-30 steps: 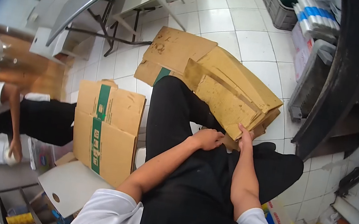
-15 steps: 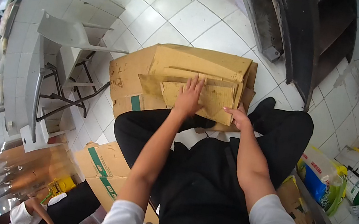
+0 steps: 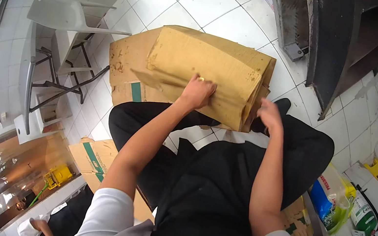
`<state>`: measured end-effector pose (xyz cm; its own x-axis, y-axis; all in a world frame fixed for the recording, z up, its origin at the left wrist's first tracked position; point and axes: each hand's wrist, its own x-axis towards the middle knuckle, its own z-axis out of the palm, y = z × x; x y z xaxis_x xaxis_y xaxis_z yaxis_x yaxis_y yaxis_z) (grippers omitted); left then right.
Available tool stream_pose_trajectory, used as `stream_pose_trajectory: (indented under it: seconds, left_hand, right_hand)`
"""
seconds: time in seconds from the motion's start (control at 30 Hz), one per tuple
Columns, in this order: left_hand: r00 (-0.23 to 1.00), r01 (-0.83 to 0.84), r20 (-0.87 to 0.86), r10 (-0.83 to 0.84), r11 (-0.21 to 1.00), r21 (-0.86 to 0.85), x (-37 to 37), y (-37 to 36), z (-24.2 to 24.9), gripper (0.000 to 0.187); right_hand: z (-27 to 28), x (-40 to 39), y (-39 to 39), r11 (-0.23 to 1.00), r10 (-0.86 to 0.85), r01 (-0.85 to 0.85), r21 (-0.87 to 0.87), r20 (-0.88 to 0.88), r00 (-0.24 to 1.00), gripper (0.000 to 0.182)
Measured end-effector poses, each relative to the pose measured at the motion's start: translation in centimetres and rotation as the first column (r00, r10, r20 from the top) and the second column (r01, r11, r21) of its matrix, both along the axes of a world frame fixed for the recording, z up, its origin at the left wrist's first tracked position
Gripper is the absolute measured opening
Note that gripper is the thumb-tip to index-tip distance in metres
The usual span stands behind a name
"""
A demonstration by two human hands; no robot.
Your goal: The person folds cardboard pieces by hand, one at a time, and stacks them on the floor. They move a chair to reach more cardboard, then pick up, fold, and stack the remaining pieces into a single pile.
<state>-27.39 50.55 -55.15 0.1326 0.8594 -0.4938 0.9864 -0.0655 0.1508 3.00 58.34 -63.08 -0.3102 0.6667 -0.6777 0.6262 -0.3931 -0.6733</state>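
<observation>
Between my knees lies a stack of folded brown cardboard [image 3: 208,57], its top panel folded over towards me. My left hand [image 3: 198,93] is closed in a fist on this panel, fingers curled against the cardboard; a ring shows on one finger. A thin cardboard flap [image 3: 148,80] sticks out to the left of it, slightly blurred. Just off the stack's right edge is my right hand [image 3: 271,116], holding nothing, its index finger stretched out and the other fingers partly hidden.
A larger cardboard sheet with a green stripe [image 3: 136,92] lies under the stack on white tiles. Left stand a white chair [image 3: 59,13] and folding legs. Dark metal frames [image 3: 329,46] are at upper right, a plastic bag [image 3: 334,200] at right. Another person's arm [image 3: 45,229] shows lower left.
The top cardboard panel has come down over the smaller pieces. My left hand has gone from spread flat to closed. My right hand has let go of the cardboard edge and moved right.
</observation>
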Motion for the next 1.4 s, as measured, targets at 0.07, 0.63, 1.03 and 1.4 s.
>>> stream_pose_trajectory:
  seconds: [0.07,0.63,1.03,1.4]
  left_hand:
    - [0.997,-0.01,0.075,0.012,1.0,-0.024,0.7,-3.3,1.7,0.03]
    - [0.969,-0.17,0.186,0.162,0.985,0.03,3.3,-12.0,0.4,0.013]
    - [0.986,-0.089,0.14,0.094,0.995,-0.044,1.9,-4.8,1.0,0.025]
    - [0.994,-0.046,0.078,0.075,0.944,-0.325,0.7,2.6,0.3,0.054]
  right_hand:
    - [1.5,-1.1,2.7,0.949,-0.296,0.286,-0.136,-0.065,0.953,0.062]
    - [-4.6,-9.4,-4.2,0.688,-0.641,0.394,-0.609,-0.258,0.723,0.049]
    - [-14.7,-3.0,-5.4,0.831,-0.395,0.21,-0.514,-0.281,0.875,0.033]
    - [-12.2,0.9,-2.2,0.481,-0.487,0.195,-0.855,-0.076,0.87,0.035]
